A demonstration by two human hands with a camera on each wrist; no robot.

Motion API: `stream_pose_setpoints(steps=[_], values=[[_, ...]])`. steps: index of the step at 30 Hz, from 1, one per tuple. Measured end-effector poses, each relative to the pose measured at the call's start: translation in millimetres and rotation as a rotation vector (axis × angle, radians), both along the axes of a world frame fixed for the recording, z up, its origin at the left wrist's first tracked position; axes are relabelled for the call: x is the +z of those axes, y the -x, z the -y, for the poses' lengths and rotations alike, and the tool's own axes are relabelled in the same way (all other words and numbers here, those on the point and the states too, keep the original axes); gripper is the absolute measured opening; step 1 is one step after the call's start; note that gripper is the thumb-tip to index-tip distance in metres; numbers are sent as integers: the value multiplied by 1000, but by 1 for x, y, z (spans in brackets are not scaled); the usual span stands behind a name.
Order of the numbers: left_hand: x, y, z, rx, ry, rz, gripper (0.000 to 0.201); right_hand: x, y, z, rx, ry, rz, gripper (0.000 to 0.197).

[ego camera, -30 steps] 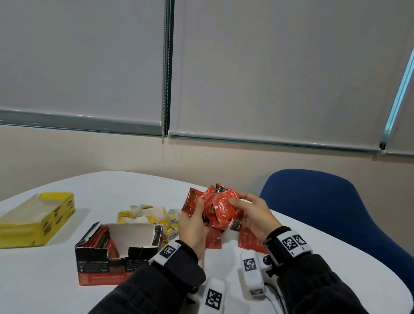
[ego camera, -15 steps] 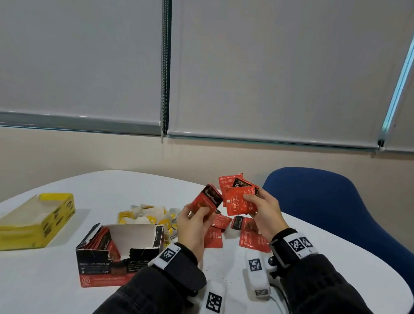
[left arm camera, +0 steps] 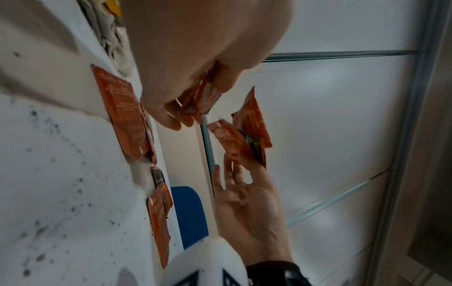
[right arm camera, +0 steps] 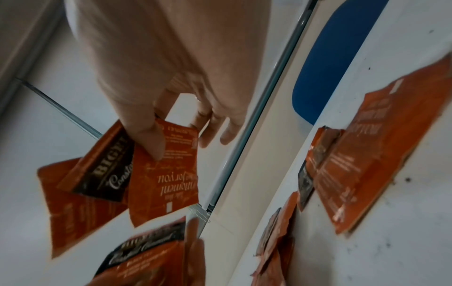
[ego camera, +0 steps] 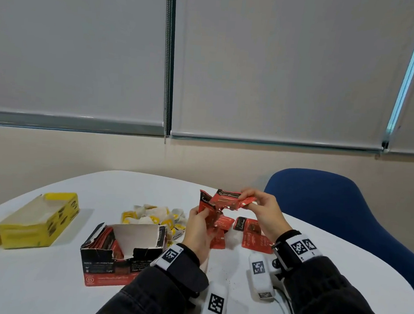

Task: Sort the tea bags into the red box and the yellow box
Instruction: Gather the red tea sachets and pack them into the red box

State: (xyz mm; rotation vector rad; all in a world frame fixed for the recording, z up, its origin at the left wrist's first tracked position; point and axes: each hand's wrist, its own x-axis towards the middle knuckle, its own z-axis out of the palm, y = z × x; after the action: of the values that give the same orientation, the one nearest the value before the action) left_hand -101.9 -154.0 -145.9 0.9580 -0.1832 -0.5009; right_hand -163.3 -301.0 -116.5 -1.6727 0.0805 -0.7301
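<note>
Both hands hold red tea bags a little above the white table [ego camera: 45, 280]. My left hand [ego camera: 203, 213] pinches a few red tea bags [ego camera: 207, 204] upright; in the left wrist view its fingers [left arm camera: 171, 120] curl round them. My right hand [ego camera: 247, 199] pinches a fan of red tea bags [ego camera: 228, 199], thumb [right arm camera: 149, 143] on top, their edges close to the left hand's bags. The red box [ego camera: 110, 270] stands open at front left of my hands, with red bags inside. The yellow box [ego camera: 37, 228] lies open further left.
A heap of yellow tea bags [ego camera: 154, 214] lies behind the red box. Several loose red tea bags [ego camera: 253, 236] lie on the table under my hands. A blue chair [ego camera: 344, 215] stands at the table's right edge. White sensor units [ego camera: 260, 275] lie near my wrists.
The single bunch held by both hands was split into two and lifted. The right hand's bags have since tipped flatter and moved back towards the left hand's bags.
</note>
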Motion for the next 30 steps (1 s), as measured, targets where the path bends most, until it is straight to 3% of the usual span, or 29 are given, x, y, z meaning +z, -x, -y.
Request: stream_pose_setpoints(steps=[7,12,15,18,22,26,30], values=[[0,4,1,-79,-51,-91,41,3,4,8,-10,133,-56,26],[-7,4,0,-103,-78,17,36,3,7,9,79,218,-62,28],[-8,-1,-1,-9,6,5,30,5,9,9,90,196,-9,27],[-8,-3,-3,48,0,28,30,7,10,9,-6,111,68,20],[-8,0,-3,77,5,87,27,8,12,8,-75,-15,42,6],[-8,-1,-3,95,-7,100,30,6,8,10,-80,-38,-11,10],[-10,-4,-2,136,9,88,18,6,7,14,-106,-53,-14,13]])
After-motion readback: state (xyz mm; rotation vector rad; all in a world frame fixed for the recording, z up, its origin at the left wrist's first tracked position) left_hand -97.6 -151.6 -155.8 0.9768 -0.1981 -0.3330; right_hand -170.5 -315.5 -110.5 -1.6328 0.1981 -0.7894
